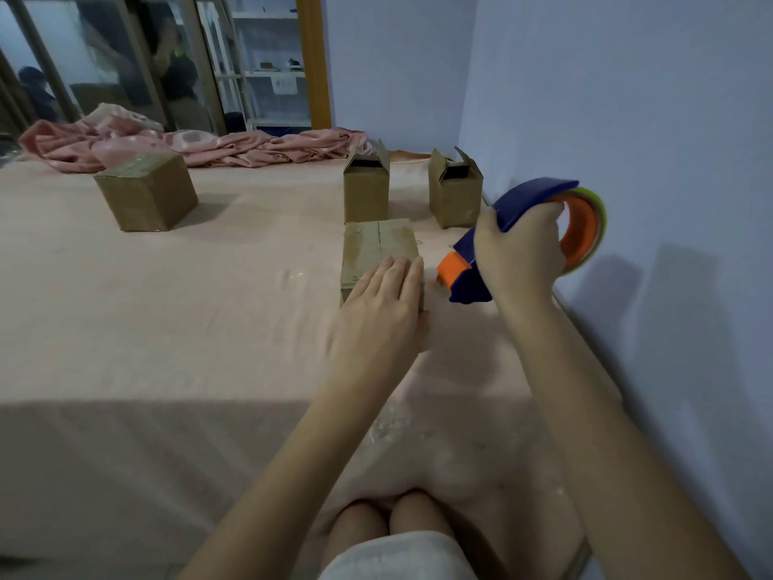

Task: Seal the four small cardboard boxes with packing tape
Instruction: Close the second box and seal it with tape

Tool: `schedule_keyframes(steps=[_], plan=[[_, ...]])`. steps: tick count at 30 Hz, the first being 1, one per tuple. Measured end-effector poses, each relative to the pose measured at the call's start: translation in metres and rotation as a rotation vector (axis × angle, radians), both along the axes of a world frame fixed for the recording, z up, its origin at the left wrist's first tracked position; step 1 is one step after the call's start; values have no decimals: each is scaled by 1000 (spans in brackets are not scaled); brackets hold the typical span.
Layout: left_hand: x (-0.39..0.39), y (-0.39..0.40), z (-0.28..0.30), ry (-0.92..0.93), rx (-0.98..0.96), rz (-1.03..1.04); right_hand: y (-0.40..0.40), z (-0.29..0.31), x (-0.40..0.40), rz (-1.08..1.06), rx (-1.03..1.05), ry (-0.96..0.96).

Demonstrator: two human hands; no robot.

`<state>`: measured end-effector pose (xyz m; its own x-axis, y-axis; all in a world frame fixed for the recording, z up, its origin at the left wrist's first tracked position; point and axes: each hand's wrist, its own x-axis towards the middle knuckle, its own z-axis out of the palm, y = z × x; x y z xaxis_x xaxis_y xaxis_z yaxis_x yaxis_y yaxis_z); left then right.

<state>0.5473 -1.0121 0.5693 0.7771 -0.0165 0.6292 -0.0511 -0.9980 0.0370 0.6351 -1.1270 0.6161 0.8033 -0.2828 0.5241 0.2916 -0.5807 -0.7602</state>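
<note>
A left hand (382, 305) pressed flat, fingers straight, on a closed small brown cardboard box (378, 249) on the pink-covered table (167, 311).

The right hand (520, 249) gripped a blue-and-orange tape dispenser (472, 272) just right of the box, its long axis slanting, orange nose pointing down-left toward the box.

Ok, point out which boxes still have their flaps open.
The two far boxes near the wall: the middle one and the right one. Their flaps stand up; the other two are closed.
</note>
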Motion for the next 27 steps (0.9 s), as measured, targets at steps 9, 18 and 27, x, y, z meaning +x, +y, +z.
schedule_keyframes(steps=[9,18,27], plan=[[0,5,-4,-27,25,-20,22,-2,13,-63,-460,39],[6,3,-4,-117,-6,-15,-17,-16,13,-47,-213,-184],[2,0,4,-98,-56,-27,-36,-39,16,405,-111,-194]])
